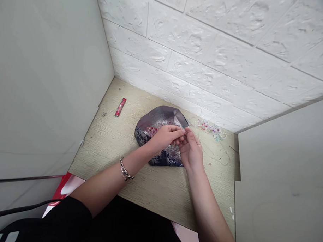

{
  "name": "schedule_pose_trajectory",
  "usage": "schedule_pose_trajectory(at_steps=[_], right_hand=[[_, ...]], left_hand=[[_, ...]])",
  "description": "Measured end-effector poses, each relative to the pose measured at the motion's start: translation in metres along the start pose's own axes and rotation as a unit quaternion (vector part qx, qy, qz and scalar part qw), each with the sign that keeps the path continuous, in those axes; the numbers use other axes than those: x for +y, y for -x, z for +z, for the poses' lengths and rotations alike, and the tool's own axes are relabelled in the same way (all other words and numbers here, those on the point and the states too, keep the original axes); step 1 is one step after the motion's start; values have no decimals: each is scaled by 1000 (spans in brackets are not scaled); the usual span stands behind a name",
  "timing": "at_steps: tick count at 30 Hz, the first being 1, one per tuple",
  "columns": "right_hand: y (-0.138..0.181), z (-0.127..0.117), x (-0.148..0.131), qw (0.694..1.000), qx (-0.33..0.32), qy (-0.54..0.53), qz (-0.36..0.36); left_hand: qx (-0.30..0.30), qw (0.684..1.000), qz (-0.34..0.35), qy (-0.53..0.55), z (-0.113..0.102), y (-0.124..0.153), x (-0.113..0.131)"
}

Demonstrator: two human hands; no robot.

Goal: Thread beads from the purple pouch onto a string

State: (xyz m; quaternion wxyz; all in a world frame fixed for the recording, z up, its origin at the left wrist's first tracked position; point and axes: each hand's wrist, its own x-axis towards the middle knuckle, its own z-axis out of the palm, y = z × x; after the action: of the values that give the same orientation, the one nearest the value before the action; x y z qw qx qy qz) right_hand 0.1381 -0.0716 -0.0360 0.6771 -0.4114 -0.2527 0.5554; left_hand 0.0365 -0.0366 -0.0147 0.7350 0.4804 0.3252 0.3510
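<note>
My left hand (166, 137), with a chain bracelet (124, 170) on its wrist, reaches over an open foil-lined bag (161, 114) with a dark blue patterned outside. Its thumb and fingertips are pinched together. My right hand (192, 152) meets it at the bag's right side, fingers bent and the fingertips closed. Whatever lies between the fingertips is too small to make out. Inside the bag are many tiny clear and red beads (152, 130), partly covered by my left hand. Strung beads (212, 130) in clear, pink and green lie to the right, with thin thread trailing near my right hand.
A red tube (120, 107) lies on the wooden tabletop (102, 143) at the left, near small metallic bits (103, 114). A white brick-pattern wall (189, 72) rises behind. Pale panels (46, 78) close in both sides. A black cable (23, 208) runs at lower left.
</note>
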Motion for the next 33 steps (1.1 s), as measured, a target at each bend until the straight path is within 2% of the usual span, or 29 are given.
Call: schedule_pose_trajectory(at_steps=[4,11,19,23,26,29,33], right_hand=[[0,0,0,1000,10,13,-6],[-1,-3,3,999,-18,33,-15],[-1,-2,2,999,-7,25,-18],[-2,-5,2,995,19,90,-36],[-4,-10,0,977,34,190,-93],[-3,-13,-3,946,29,286,-150],[1,-10,-12,905,26,367,-214]], left_hand=[[5,1000,-2,4,1,1,0],[4,1000,-7,3,1,0,1],[-4,1000,-4,11,-1,0,-1],[-6,1000,-4,10,-3,-1,-3],[-2,1000,-3,12,-3,-1,-3],[-1,1000,-4,13,-2,-1,-2],[-7,1000,-4,-20,-1,0,-1]])
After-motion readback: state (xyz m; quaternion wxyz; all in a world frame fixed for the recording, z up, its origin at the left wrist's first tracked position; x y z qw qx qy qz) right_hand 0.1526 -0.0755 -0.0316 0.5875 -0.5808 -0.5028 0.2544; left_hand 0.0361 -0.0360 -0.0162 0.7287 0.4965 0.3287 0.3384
